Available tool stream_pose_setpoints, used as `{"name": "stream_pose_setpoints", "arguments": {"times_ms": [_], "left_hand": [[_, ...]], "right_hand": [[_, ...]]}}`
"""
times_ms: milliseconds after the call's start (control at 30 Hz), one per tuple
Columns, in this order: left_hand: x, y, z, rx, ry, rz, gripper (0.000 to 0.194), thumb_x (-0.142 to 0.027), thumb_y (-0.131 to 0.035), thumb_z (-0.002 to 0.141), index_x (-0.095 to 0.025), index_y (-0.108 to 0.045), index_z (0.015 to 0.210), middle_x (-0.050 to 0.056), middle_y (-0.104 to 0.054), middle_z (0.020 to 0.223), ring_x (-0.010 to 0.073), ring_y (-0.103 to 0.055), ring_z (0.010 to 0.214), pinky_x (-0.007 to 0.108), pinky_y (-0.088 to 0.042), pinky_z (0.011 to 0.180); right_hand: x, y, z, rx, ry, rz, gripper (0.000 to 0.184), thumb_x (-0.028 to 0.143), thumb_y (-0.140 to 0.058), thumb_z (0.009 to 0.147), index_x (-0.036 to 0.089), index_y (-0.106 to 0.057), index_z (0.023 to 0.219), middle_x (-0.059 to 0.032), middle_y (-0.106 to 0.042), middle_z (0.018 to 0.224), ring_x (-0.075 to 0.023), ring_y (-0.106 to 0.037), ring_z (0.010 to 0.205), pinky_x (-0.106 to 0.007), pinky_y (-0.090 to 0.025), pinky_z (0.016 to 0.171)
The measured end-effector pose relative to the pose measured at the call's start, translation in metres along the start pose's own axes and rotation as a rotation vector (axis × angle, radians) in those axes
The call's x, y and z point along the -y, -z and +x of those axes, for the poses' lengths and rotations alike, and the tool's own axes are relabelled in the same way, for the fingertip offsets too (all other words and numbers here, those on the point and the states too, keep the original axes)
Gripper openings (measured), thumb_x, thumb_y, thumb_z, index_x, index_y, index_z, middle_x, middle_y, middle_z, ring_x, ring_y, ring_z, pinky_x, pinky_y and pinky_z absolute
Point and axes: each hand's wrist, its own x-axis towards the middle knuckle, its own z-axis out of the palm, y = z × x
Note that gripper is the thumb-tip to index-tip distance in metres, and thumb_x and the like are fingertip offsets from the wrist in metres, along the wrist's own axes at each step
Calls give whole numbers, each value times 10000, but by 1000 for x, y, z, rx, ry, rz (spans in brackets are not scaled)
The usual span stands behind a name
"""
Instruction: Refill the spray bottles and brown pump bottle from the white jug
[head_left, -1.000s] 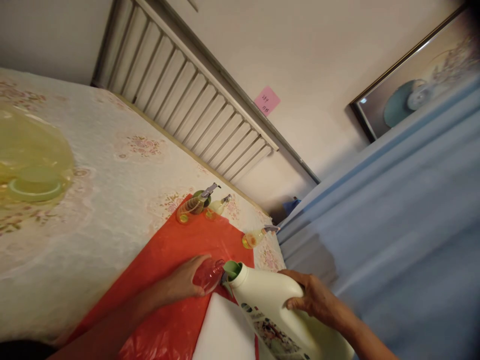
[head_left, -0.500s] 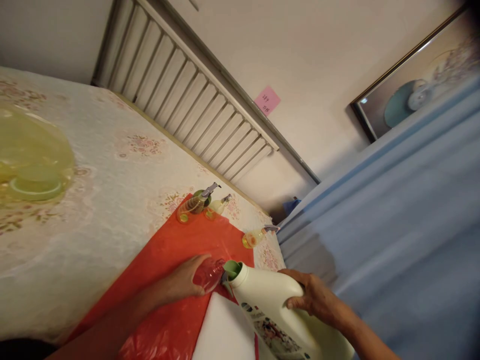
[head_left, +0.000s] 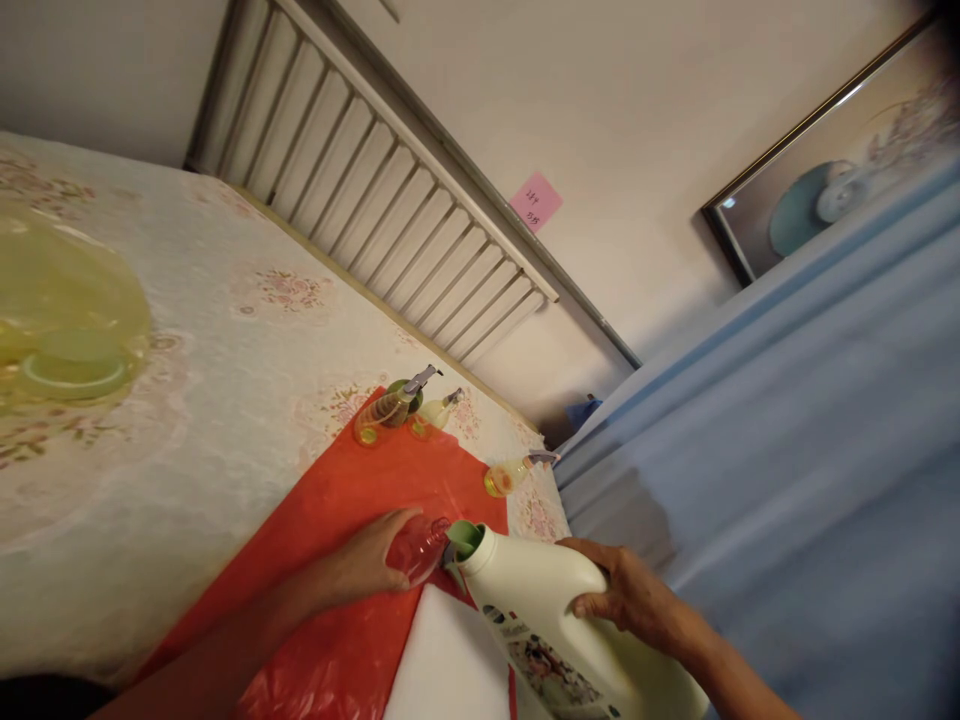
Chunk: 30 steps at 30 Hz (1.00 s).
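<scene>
My left hand [head_left: 379, 558] is closed around a small clear bottle [head_left: 420, 548], through which the red sheet shows. My right hand [head_left: 626, 598] grips a large pale-cream jug [head_left: 536, 585], tipped on its side with a printed label on its lower face. The jug's green spout [head_left: 465, 538] meets the small bottle's mouth, or lies just beside it; I cannot tell whether liquid is flowing. Under the left hand lies a red plastic sheet [head_left: 337, 510]. A white block-like thing [head_left: 450, 660] sits below the jug's neck.
Beyond my hands stand a pump bottle [head_left: 386, 410], a smaller one [head_left: 433, 415] and another with yellow liquid [head_left: 506, 475]. A translucent yellow basin [head_left: 112, 300] is at left on the floral tablecloth [head_left: 225, 420]. A radiator [head_left: 390, 190] and blue curtain [head_left: 810, 400] border the table.
</scene>
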Motion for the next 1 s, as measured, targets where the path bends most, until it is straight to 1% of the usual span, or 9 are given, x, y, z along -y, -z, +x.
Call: {"name": "stream_pose_setpoints", "arguments": {"times_ms": [133, 267, 400, 500, 567, 700, 867, 1000], "left_hand": [[1, 1, 0, 12, -13, 4, 746, -267, -683, 589, -201, -522, 1314, 54, -579, 1388, 317, -490, 1310, 369, -433, 1067], [0, 0, -1, -14, -6, 12, 777, -267, -688, 585, -187, -504, 1336, 80, -558, 1409, 327, -496, 1302, 376, -439, 1057], [-7, 2, -4, -13, -21, -9, 712, -297, -693, 596, -180, -550, 1283, 87, -618, 1331, 342, -514, 1277, 380, -471, 1021], [-11, 2, -5, 2, -34, -14, 673, -309, -697, 594, -190, -579, 1246, 73, -648, 1283, 351, -518, 1270, 391, -480, 1009], [-12, 2, -5, -11, -25, -5, 670, -292, -689, 593, -206, -578, 1248, 63, -643, 1295, 346, -515, 1275, 395, -474, 1017], [-14, 2, -6, -23, 10, -3, 744, -252, -686, 576, -172, -533, 1300, 93, -583, 1374, 337, -510, 1288, 382, -464, 1037], [-14, 2, -7, -17, -26, -47, 631, -283, -676, 608, -197, -579, 1226, 72, -642, 1292, 347, -526, 1265, 402, -497, 996], [-8, 1, -5, -15, -23, -48, 713, -260, -710, 573, -230, -557, 1269, 74, -631, 1311, 356, -531, 1257, 418, -488, 997]], "right_hand": [[-2, 0, 0, -3, 9, 3, 601, 489, -767, 711, 174, -652, 1210, -32, -707, 878, -133, -532, 629, -195, -394, 495], [-3, 0, 0, 2, 13, 9, 595, 492, -768, 719, 185, -647, 1215, -25, -708, 899, -120, -519, 620, -187, -382, 487], [-3, 1, 1, 7, 17, 8, 598, 502, -766, 715, 181, -649, 1206, -21, -699, 877, -121, -514, 624, -185, -378, 487], [-2, 1, 1, 15, 21, 13, 576, 503, -765, 713, 184, -657, 1180, -18, -694, 871, -115, -504, 614, -184, -375, 483], [-1, 1, 1, 12, 18, 12, 550, 498, -764, 718, 186, -662, 1160, -16, -694, 871, -112, -499, 609, -184, -375, 483], [0, 1, 1, 15, 17, 2, 550, 494, -765, 718, 186, -660, 1161, -16, -696, 861, -116, -503, 609, -190, -380, 488], [0, 1, 1, 15, 6, 8, 563, 499, -768, 712, 192, -657, 1170, -13, -694, 854, -117, -507, 613, -191, -388, 498], [1, 1, 0, 30, 13, 15, 583, 500, -760, 720, 187, -649, 1200, -20, -696, 866, -116, -505, 615, -189, -381, 491]]}}
